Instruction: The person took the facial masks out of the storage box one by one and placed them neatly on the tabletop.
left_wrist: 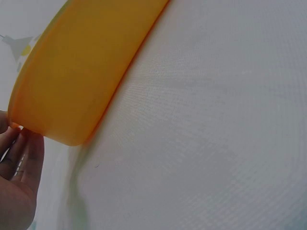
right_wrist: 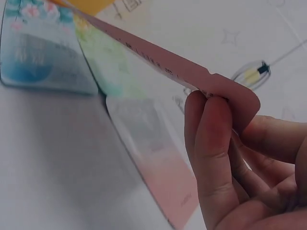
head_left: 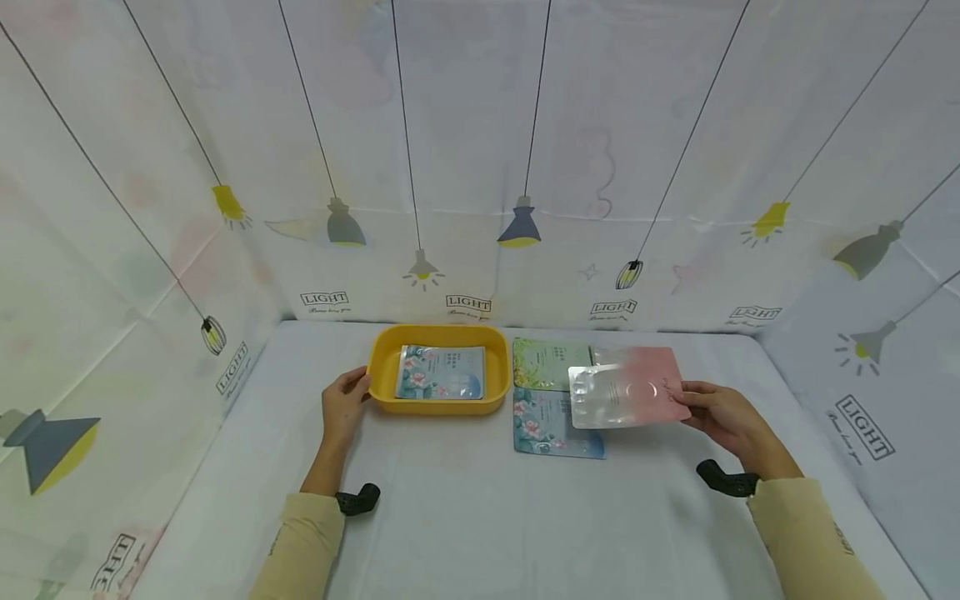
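Note:
My left hand (head_left: pixel 345 406) pinches the left end of a yellow tray (head_left: pixel 438 408); its thumb and fingers meet the rim in the left wrist view. Inside the tray lies a blue floral face mask packet (head_left: pixel 442 372). My right hand (head_left: pixel 723 417) pinches the right edge of a pink and silver packet (head_left: pixel 630 392), raised above the table. A green packet (head_left: pixel 543 364) and another blue floral packet (head_left: pixel 555 425) lie flat beside the tray, partly covered by the raised one. Below it, the right wrist view shows a second pink and silver packet (right_wrist: pixel 153 153) on the table.
A white cloth covers the table (head_left: pixel 480 517). Behind it and at both sides hangs a pale curtain (head_left: pixel 465 125) printed with lamps. Each wrist wears a black strap, the right one (head_left: pixel 727 481) lying just beyond the sleeve.

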The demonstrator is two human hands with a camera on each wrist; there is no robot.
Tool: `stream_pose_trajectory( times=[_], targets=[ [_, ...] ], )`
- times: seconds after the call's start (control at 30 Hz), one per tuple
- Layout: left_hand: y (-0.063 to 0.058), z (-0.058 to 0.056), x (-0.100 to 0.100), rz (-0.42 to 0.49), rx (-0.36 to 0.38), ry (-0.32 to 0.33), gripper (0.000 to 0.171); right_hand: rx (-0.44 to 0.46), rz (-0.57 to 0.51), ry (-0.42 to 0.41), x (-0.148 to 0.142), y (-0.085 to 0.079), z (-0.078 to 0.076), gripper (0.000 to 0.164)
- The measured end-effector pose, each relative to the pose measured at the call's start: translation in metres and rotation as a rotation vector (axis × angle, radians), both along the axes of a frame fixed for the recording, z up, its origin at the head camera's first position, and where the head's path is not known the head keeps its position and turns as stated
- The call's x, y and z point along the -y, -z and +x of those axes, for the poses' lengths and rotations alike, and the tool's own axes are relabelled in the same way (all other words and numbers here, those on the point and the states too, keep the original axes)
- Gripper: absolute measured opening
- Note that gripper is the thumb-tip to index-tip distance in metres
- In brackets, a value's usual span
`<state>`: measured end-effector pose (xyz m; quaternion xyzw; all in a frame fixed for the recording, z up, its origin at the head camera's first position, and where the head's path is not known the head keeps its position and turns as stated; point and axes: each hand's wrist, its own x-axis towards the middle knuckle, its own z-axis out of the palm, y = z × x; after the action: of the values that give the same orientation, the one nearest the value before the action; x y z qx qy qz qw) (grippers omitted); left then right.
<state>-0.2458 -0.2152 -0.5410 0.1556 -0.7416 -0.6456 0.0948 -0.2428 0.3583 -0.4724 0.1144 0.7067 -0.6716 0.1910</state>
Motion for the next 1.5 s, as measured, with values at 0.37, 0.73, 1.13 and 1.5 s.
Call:
stream_pose_trajectory(
  times=[0.37, 0.73, 1.13, 1.5],
  targets=[
    [0.000, -0.001, 0.000, 0.004, 0.009, 0.006, 0.036, 0.124, -0.136, 0.074, -0.039, 0.029, 0.011, 0.016],
    [0.003, -0.002, 0.001, 0.000, -0.008, 0.004, 0.036, 0.140, 0.116, 0.096, -0.054, 0.058, 0.016, 0.067],
    [0.003, -0.002, 0.001, -0.008, 0.012, 0.000, 0.037, 0.010, 0.497, 0.079, -0.044, 0.059, 0.021, 0.053],
    [0.001, -0.002, 0.000, -0.013, 0.014, -0.010, 0.036, 0.025, 0.555, 0.040, -0.044, 0.055, 0.021, 0.047]
  ],
)
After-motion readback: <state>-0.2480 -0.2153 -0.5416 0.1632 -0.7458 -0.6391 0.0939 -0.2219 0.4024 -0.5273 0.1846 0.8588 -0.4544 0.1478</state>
